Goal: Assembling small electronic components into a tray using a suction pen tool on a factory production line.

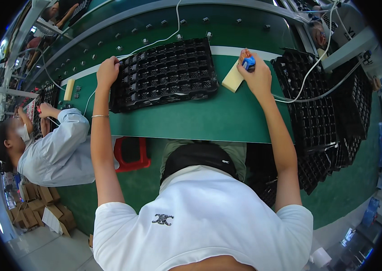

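1. Clearly, the left hand point(108, 73) is the nearer one to the large black plastic tray with rows of pockets point(167, 73): its bent fingers are at the far left corner, against the edge
2. Whether this hand grips the edge or only rests on it, I cannot tell, because the fingertips are partly hidden
3. The tray lies on the green tabletop point(191, 122), between the two hands; its long axis runs from left to right, with the right end somewhat farther from the person
4. The right hand point(257, 77) is closed around a small bright blue object point(248, 62), whose exact kind is not clear to me
5. From the right hand, the tray lies to the left, across a gap, not touching
6. In this gap a pale yellow rectangular block point(233, 80) lies slanted, its near end just beside the tray, its far end at the right hand
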A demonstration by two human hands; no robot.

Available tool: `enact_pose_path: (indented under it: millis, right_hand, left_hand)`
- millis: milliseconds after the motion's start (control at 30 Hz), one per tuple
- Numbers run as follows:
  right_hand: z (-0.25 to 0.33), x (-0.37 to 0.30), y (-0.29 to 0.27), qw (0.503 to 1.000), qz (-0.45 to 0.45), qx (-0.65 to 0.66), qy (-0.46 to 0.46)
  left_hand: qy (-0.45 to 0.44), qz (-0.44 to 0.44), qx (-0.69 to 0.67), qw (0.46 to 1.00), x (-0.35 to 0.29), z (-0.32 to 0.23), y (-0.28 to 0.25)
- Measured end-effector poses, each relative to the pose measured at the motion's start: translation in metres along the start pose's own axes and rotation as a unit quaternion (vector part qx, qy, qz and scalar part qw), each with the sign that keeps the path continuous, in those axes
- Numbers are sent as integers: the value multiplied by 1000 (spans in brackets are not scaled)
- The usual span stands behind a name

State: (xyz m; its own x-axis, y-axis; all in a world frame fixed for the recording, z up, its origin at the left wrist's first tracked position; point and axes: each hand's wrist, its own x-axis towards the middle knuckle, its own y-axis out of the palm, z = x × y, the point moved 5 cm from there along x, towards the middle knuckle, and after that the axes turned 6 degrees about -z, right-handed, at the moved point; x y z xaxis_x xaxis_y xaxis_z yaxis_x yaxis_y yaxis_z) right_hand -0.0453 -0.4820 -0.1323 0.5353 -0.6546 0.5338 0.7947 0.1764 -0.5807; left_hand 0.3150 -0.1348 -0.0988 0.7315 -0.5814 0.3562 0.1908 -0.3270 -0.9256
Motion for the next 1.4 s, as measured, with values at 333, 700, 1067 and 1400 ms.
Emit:
enact_pose_path:
  millis: [333, 700, 1067, 1400]
  right_hand:
    - [-68, 105, 60, 996, 22, -23, 81]
    - [-76, 129, 58, 998, -19, -60, 4]
    - [-6, 52, -11, 943, -15, 311, 116]
    - [17, -10, 3, 914, 33, 373, 158]
  left_hand:
    - [44, 75, 28, 996, 17, 14, 6]
    - [-66, 31, -351, 934, 0, -26, -33]
    - [-45, 97, -558, 823, -49, -149, -10]
    - [201, -40, -211, 956, -105, -219, -32]
